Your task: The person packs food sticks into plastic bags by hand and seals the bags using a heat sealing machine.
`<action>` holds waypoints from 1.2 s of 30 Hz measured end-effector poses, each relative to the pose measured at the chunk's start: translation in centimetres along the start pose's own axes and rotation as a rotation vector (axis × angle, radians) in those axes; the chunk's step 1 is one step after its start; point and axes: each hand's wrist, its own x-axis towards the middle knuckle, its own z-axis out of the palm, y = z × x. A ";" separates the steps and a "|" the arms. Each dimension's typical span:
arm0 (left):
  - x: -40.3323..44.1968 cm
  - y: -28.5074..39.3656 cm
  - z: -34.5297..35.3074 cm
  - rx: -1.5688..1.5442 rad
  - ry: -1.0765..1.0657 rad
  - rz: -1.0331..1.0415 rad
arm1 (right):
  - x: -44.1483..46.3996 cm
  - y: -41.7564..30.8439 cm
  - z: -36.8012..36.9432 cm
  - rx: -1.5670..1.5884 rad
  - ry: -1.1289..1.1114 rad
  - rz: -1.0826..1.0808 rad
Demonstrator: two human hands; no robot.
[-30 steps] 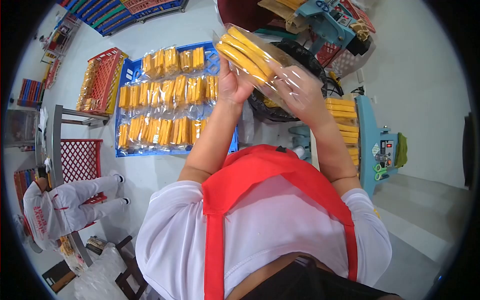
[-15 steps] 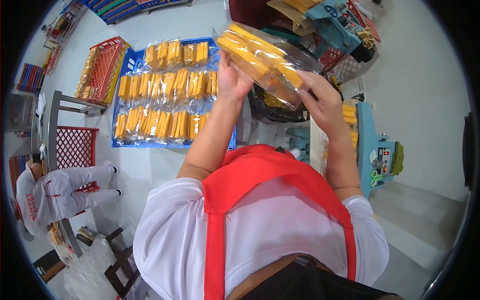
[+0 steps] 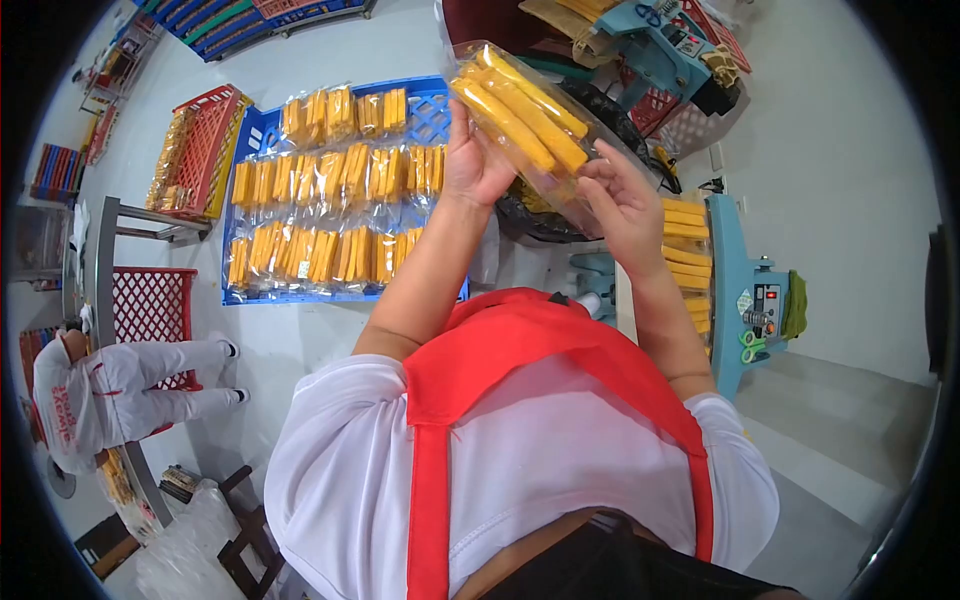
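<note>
A clear plastic bag of yellow sticks (image 3: 520,110) is held up in front of me, tilted down to the right, with several thick sticks side by side in it. My left hand (image 3: 477,165) supports its left side, the thumb up along the edge and the other fingers partly hidden behind the plastic. At the lower right, the bent fingers of my right hand (image 3: 628,205) grip the bag by the ends of the sticks. Similar filled bags lie in rows in a blue crate (image 3: 345,298), left of my left forearm.
A blue machine (image 3: 735,290) with scissors (image 3: 752,346) stands right, beside stacked yellow sticks (image 3: 686,255). Another blue machine (image 3: 655,45) is at the upper right. A black bag-lined container (image 3: 540,225) sits below my hands. A person in white (image 3: 130,385) stands left by red crates.
The bag has turned so the sticks face me more fully. My right hand has shifted slightly down, its fingers bending more at the stick ends. My left hand stays on the bag.
</note>
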 end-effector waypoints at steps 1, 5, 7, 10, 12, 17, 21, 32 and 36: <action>0.1 -0.1 -0.1 0.000 -0.001 0.001 | 0.2 0.0 -0.3 0.000 -0.001 -0.001; 0.4 -1.3 -0.9 0.040 0.034 0.013 | 1.9 -0.1 -0.6 -0.565 -0.138 -0.382; 0.7 -1.4 -1.1 0.023 0.057 0.018 | 2.4 -0.7 -0.6 -0.603 -0.140 -0.393; 0.6 -0.6 -1.8 0.019 0.079 0.036 | 1.6 -1.2 -1.3 -0.542 -0.148 -0.163; 0.8 0.5 -2.2 -0.047 0.060 0.055 | 1.0 -0.9 -1.7 -0.160 -0.233 -0.007; 0.9 0.4 -3.6 0.053 0.066 0.082 | 2.7 -1.1 -0.1 -0.682 -0.346 -0.293; 1.0 0.1 -6.1 0.497 0.401 0.026 | 7.9 -1.6 -1.1 -0.822 -0.289 -0.254; -0.2 -1.3 1.6 1.988 -0.280 0.025 | 11.4 -7.6 -2.3 -0.656 -0.742 -0.055; 0.5 -1.3 0.4 1.684 -0.220 0.036 | 10.9 -9.4 -2.3 -0.674 -0.582 -0.198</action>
